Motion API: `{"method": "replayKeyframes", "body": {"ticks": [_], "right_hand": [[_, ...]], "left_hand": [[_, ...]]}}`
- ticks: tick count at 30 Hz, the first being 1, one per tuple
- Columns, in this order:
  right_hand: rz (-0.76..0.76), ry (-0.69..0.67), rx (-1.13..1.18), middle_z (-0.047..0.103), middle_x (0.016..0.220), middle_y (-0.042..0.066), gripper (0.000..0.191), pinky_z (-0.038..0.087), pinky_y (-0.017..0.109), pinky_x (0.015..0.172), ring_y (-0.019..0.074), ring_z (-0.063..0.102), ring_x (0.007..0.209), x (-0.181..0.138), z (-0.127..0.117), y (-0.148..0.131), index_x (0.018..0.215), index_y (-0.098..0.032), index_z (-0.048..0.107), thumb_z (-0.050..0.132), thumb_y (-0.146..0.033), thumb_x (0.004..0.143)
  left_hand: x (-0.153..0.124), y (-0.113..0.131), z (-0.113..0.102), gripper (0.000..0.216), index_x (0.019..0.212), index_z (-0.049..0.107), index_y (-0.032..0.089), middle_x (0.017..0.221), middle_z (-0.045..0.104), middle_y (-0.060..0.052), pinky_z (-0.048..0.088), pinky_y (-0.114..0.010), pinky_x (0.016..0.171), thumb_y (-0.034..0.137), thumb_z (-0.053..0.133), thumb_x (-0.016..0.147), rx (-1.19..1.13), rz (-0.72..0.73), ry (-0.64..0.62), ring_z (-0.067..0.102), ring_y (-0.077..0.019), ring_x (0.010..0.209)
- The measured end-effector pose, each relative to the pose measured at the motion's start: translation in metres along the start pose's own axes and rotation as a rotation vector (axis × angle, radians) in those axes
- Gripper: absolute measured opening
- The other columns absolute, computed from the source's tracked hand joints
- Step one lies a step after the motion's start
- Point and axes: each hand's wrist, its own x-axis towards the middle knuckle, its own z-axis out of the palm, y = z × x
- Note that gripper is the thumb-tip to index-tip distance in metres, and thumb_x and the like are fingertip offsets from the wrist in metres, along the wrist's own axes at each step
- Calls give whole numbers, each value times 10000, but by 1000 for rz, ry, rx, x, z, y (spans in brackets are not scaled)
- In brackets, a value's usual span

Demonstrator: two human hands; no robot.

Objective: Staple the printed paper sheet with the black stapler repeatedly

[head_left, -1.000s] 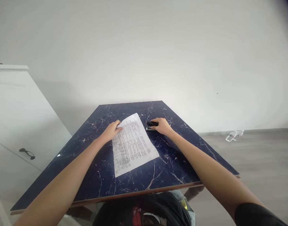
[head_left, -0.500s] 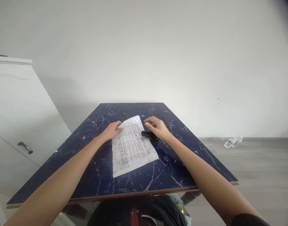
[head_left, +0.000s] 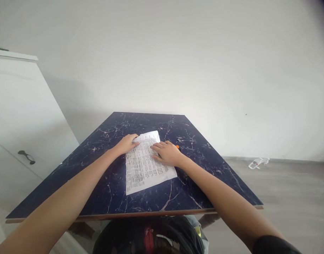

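Printed sheets of paper (head_left: 143,165) lie at a slant on the dark blue marbled table. My left hand (head_left: 127,144) holds their upper left edge, thumb on the print and fingers along the edge. Over the right edge, my right hand (head_left: 167,153) lies palm down with fingers stretched onto the print. The black stapler seen there earlier does not show now; the palm covers that spot, so whether it is beneath I cannot tell. A small orange item (head_left: 177,146) peeks out beyond the right hand's knuckles.
The table (head_left: 109,197) has its near edge just before my body and its far edge by the white wall. A white cabinet (head_left: 32,106) with a dark handle stands at left. Clear crumpled plastic (head_left: 258,163) lies on the floor at right.
My right hand has come down and left, from above the stapler onto the paper. The stapler has gone out of sight and the orange item has appeared. My left hand keeps its hold.
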Motion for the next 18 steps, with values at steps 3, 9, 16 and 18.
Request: {"method": "replayKeyframes", "body": {"ticks": [3,9,16,18], "right_hand": [[-16,-57,203,594,1461,115,595,521,449,987,304,627,1235,-12,-26,23,1480,-272,511,637,-549,969],[260,-234,118,739,882,37,125,515,350,662,236,688,756,-29,-48,70,895,-239,709,781,-274,799],[545,46,-58,724,926,174,192,548,440,667,317,692,777,-29,-46,71,987,-170,692,725,-304,853],[543,109,-7,728,993,174,248,558,398,632,277,696,777,-22,-39,56,1113,-164,669,625,-341,944]], "left_hand": [[1,-6,2,520,1342,615,204,1370,652,-158,474,-452,1010,493,600,910,18,-10,-2,601,-363,1252],[1,-13,3,540,1378,619,224,1429,610,-144,437,-479,1090,522,575,930,16,24,-40,565,-353,1304],[0,-5,2,509,1315,691,259,1415,604,-141,427,-525,1088,557,568,921,9,36,-60,547,-379,1298],[-1,0,1,524,1303,706,277,1422,602,-134,435,-528,1068,592,586,902,7,36,-70,540,-391,1286]]}}
